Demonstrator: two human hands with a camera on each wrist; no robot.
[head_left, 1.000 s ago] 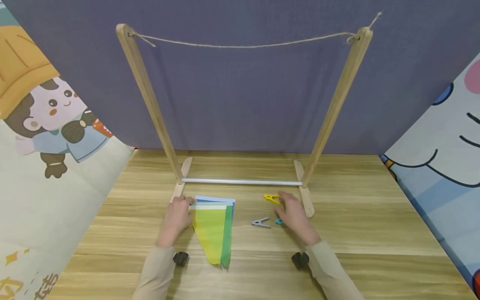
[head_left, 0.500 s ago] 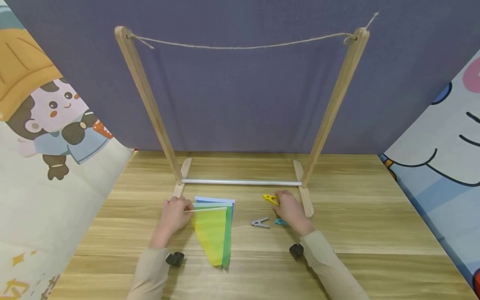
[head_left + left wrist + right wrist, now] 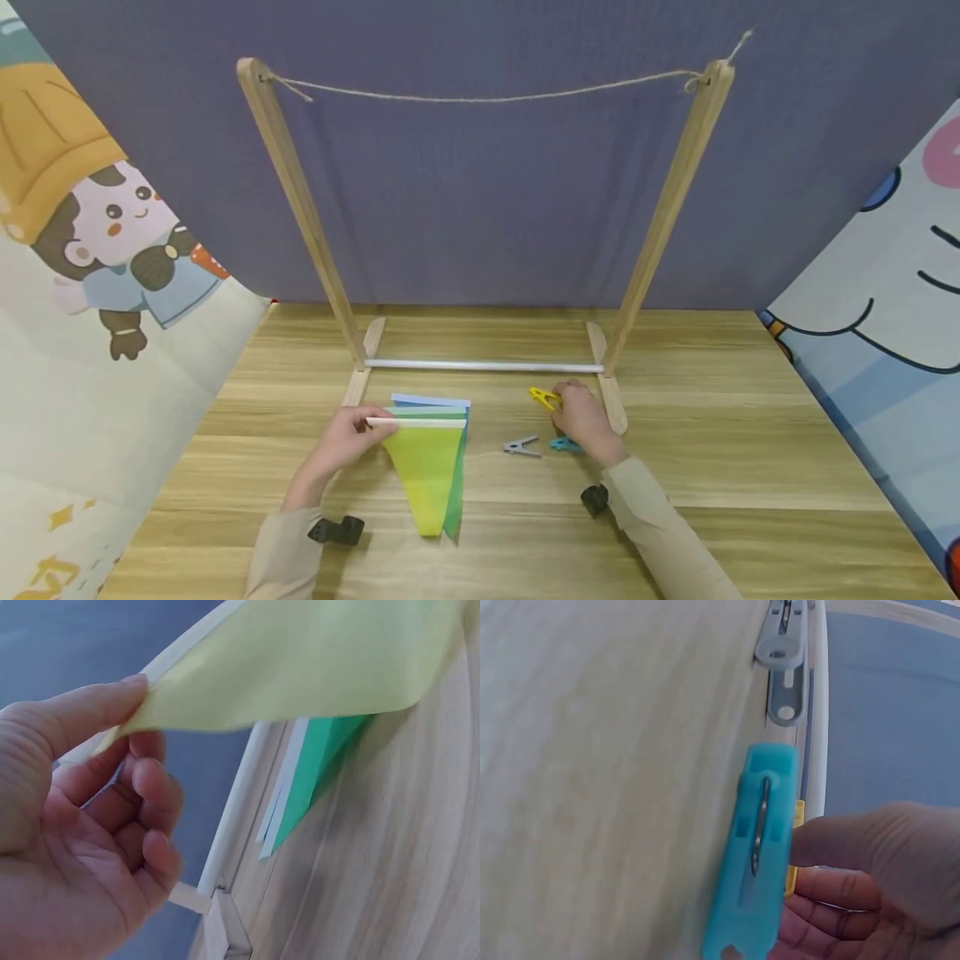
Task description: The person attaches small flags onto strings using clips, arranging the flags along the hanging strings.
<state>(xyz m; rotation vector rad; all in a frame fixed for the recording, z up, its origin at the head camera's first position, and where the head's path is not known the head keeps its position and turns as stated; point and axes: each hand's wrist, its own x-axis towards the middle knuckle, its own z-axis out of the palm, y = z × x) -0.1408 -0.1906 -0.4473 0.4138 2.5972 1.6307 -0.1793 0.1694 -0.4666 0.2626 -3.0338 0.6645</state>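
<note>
With fingers of left hand (image 3: 339,442), pinching yellow flag (image 3: 426,475) by white edge (image 3: 435,423) over green flag (image 3: 456,496), likely against flopping; with right hand (image 3: 587,421), pinching yellow clip (image 3: 537,392) by back end, likely for squeezing.

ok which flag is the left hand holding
The yellow flag: the left hand pinches its white edge, while the green flag and blue flag lie beneath.
</note>
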